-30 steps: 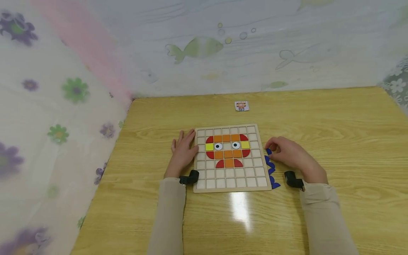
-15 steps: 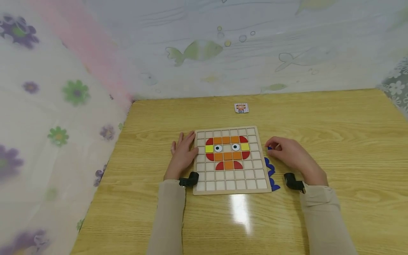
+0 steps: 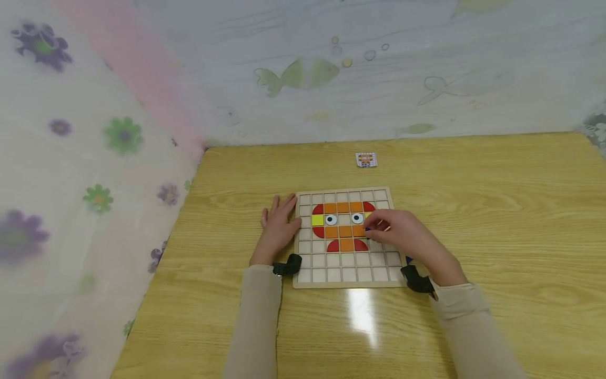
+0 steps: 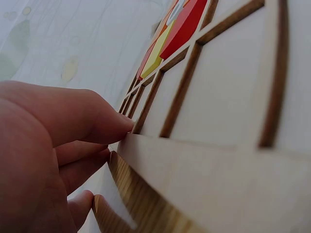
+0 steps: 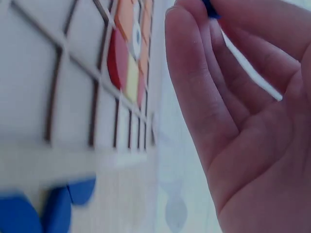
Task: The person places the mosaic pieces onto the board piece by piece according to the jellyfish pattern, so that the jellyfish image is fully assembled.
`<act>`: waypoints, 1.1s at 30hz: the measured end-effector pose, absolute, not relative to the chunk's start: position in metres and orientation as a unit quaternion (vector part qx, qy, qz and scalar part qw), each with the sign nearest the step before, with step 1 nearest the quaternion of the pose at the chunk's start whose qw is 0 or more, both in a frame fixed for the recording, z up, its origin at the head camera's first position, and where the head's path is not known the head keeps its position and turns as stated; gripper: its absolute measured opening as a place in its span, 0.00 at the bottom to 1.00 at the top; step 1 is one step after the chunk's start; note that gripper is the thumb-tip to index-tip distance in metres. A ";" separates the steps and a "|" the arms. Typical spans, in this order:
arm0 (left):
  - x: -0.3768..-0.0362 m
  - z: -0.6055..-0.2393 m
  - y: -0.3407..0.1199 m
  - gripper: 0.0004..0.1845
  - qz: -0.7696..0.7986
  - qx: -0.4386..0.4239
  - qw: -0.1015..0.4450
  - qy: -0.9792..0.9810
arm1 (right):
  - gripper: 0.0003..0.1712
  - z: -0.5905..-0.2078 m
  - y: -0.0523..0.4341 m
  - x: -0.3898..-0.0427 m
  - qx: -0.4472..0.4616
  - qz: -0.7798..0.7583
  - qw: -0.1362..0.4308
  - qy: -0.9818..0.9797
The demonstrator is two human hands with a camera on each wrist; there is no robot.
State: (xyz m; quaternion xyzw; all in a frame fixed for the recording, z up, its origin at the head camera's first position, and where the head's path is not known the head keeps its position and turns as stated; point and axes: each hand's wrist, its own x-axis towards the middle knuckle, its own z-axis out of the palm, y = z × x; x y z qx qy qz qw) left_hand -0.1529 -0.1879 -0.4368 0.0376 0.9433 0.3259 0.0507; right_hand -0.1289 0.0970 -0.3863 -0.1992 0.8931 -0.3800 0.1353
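Note:
A wooden grid board [image 3: 350,285] lies on the table, bearing a figure of red, orange and yellow tiles with two round eye tiles [image 3: 331,219]. My left hand [image 3: 276,231] rests at the board's left edge; in the left wrist view its thumb [image 4: 104,121] touches the rim. Above the right part of the grid, my right hand [image 3: 407,234] pinches a small blue tile [image 5: 211,8] between thumb and fingers. The hand covers the figure's right side in the head view, and most of the pinched tile is hidden.
Several loose blue tiles [image 5: 80,190] lie along the board's right edge, mostly behind the right wrist in the head view. A small printed card [image 3: 366,159] lies beyond the board. Patterned sheets hang behind and left of the table [image 3: 497,210].
My right hand has picked up a blue tile from beside the board and moved left over the grid with it. My left hand has stayed at the board's edge.

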 end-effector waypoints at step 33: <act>-0.154 -0.434 -0.187 0.30 0.328 0.043 0.056 0.942 | 0.04 -0.409 0.029 -0.103 -0.260 -0.336 0.111 0.899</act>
